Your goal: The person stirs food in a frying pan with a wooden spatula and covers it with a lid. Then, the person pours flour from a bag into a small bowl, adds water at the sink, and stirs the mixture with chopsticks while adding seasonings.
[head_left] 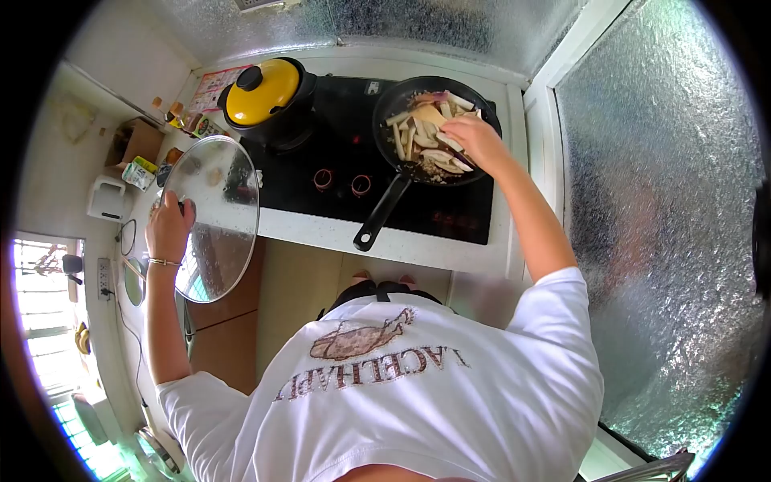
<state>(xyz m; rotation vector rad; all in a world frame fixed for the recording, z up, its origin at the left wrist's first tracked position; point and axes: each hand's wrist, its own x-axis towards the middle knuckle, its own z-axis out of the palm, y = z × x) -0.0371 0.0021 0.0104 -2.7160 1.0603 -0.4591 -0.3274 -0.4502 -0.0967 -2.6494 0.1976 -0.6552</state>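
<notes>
My left hand (170,228) is closed on the knob of a clear glass lid (218,233), held tilted on edge left of the stove, with droplets on the glass. Over the black frying pan (392,207), my right hand (475,143) is closed on a spatula (430,116) whose pale, flat blade rests among the food. Sliced pale pieces (426,138), perhaps mushrooms, and small crumbly bits fill the pan. The pan sits on the right side of the black cooktop (281,181), its handle pointing toward me. My fingers partly hide the spatula's handle.
A black pot with a yellow lid (265,92) stands at the cooktop's back left. Bottles (175,112), a cardboard box (135,145) and a white appliance (107,198) line the left counter. A textured glass panel (650,241) closes off the right side.
</notes>
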